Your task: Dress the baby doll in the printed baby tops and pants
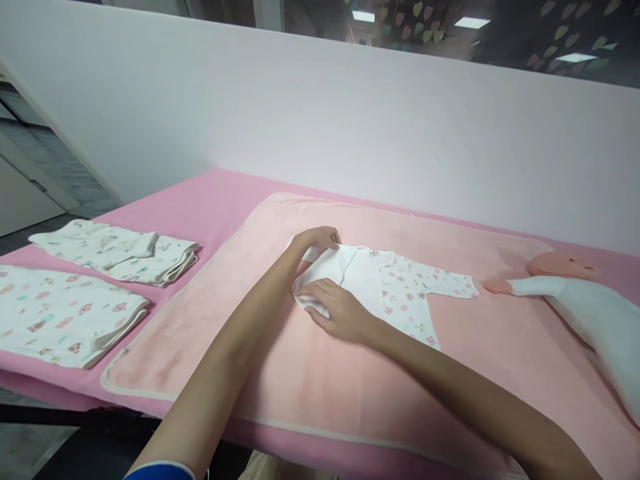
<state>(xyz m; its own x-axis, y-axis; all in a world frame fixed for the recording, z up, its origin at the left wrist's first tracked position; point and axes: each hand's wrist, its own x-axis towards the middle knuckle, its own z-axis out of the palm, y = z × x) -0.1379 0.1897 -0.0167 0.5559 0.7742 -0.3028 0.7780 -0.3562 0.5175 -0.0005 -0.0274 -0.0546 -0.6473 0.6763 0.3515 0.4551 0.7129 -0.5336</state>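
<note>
A small white baby shirt [395,283] with a pink print lies on a light pink mat [280,360]. Its left side is folded over toward the middle. My left hand [317,239] pinches the folded fabric at the upper left corner, fingers curled on the cloth. My right hand [337,308] lies on the lower left part of the fold, fingers pressed onto the fabric. The shirt's right sleeve stretches out flat to the right.
A doll [580,293] in a pale garment lies at the mat's right. Two piles of folded printed baby clothes, one nearer [60,313] and one farther [120,250], sit on the pink table [200,193] at the left. A white wall stands behind.
</note>
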